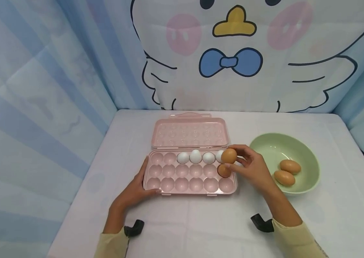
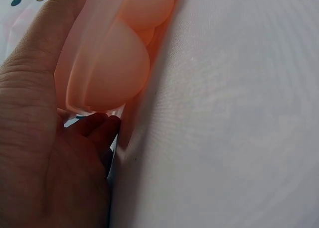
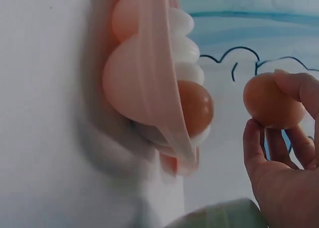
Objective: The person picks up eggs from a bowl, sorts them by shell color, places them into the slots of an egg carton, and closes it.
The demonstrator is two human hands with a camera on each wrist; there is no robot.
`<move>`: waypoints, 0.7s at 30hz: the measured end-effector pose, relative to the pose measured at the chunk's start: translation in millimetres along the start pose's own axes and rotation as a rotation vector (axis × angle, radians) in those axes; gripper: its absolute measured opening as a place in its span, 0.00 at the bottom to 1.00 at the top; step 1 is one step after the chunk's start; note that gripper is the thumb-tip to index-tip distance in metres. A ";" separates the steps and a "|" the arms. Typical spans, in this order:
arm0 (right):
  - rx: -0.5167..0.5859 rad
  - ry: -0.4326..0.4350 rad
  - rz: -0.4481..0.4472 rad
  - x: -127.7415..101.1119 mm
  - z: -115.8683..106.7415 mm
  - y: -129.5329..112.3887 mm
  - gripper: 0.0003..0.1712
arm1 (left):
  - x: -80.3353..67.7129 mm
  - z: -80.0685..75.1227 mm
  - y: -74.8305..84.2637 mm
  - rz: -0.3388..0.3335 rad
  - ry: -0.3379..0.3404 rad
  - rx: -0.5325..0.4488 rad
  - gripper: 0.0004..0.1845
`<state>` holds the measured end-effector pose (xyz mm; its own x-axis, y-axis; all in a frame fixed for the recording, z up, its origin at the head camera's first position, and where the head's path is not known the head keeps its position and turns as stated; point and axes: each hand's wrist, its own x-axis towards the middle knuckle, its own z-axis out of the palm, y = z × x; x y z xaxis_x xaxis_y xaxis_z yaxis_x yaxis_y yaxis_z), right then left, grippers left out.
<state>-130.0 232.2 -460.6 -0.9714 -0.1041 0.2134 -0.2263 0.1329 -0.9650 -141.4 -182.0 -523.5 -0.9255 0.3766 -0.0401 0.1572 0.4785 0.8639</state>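
Note:
A pink egg tray (image 1: 169, 184) lies open on the white table, its lid (image 1: 189, 132) folded back. Several white eggs (image 1: 195, 156) fill its back row, and one brown egg (image 1: 224, 171) (image 3: 196, 107) sits in the middle row at the right end. My right hand (image 1: 249, 166) pinches another brown egg (image 1: 228, 156) (image 3: 271, 101) just above the tray's right end. My left hand (image 1: 136, 191) (image 2: 35, 153) holds the tray's front-left corner (image 2: 107, 63), fingers curled against its wall.
A green bowl (image 1: 307, 157) to the right of the tray holds two brown eggs (image 1: 289, 166). Blue striped fabric walls enclose the table on the left, back and right. Bare tablecloth lies in front of the tray.

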 end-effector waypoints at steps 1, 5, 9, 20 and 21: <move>-0.001 -0.010 0.002 -0.1 4.3 1.4 0.32 | 0.2 0.0 0.3 -0.001 0.000 0.001 0.71; -0.058 -0.024 -0.011 -1.5 20.8 9.7 0.31 | 0.4 0.2 1.5 -0.004 0.000 -0.004 0.71; -0.129 0.002 -0.061 -3.1 33.0 24.4 0.31 | 1.0 1.3 1.4 0.008 -0.011 -0.020 0.71; -0.270 0.027 -0.059 -1.7 47.3 37.2 0.31 | 1.4 1.1 -0.8 -0.001 -0.004 -0.007 0.71; -0.282 0.025 -0.051 -1.4 48.0 37.2 0.31 | 1.5 1.1 -0.9 0.002 -0.004 -0.010 0.71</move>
<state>-133.6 189.9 -504.2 -0.9589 -0.0938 0.2679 -0.2827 0.3972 -0.8731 -142.5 -181.1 -524.9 -0.9236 0.3811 -0.0406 0.1556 0.4697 0.8690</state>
